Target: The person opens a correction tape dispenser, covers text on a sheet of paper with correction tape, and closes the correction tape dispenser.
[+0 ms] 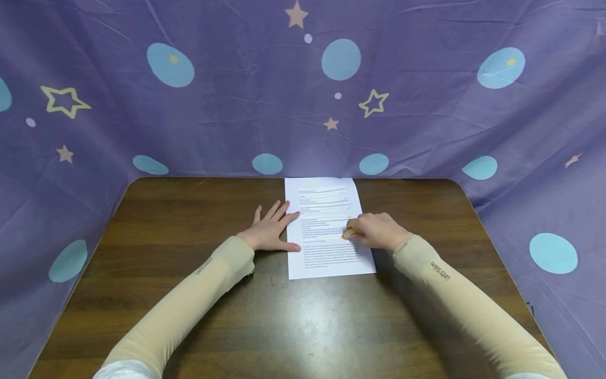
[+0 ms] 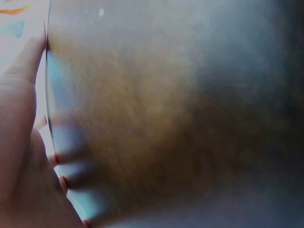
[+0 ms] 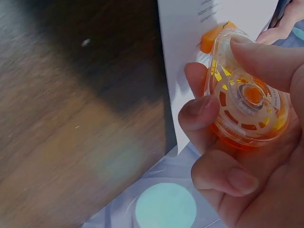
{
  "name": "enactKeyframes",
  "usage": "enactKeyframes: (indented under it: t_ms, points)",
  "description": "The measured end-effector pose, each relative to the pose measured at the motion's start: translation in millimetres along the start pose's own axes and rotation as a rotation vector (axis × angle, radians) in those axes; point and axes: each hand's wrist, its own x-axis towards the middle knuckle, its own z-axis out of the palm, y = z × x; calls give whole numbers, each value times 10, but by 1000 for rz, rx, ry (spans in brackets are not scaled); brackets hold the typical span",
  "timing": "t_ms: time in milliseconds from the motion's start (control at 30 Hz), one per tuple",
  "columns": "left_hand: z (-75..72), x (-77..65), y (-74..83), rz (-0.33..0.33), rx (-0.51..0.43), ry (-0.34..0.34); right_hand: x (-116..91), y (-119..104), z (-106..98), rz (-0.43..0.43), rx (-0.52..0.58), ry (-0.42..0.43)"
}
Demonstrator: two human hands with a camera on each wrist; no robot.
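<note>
A printed sheet of paper (image 1: pixel 331 267) lies on the wooden table, its far end at the table's back edge. My left hand (image 1: pixel 271 231) rests spread at the sheet's left side, with the thumb and index finger over its margin. Over the right part of the text, my right hand (image 1: pixel 379 231) grips a clear and orange correction tape (image 3: pixel 247 107). In the right wrist view the thumb presses one side of the case and curled fingers wrap the other. Its orange tip (image 3: pixel 211 40) points towards the paper; whether it touches is unclear.
The brown wooden table (image 1: pixel 189 210) surrounds the sheet. A purple curtain (image 1: pixel 303 105) with stars and blue ovals hangs along the back and both sides. Beige sleeves (image 1: pixel 189 300) cover both forearms. The left wrist view is mostly blurred tabletop.
</note>
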Motion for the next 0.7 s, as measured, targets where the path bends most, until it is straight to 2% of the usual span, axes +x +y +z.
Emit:
enactKeyframes:
  t_ms: [367, 700]
  points:
    - [14, 12, -24, 16, -11, 6, -98, 93, -8, 3, -22, 5]
    - [10, 20, -17, 10, -4, -10, -53, 56, -39, -73, -26, 55]
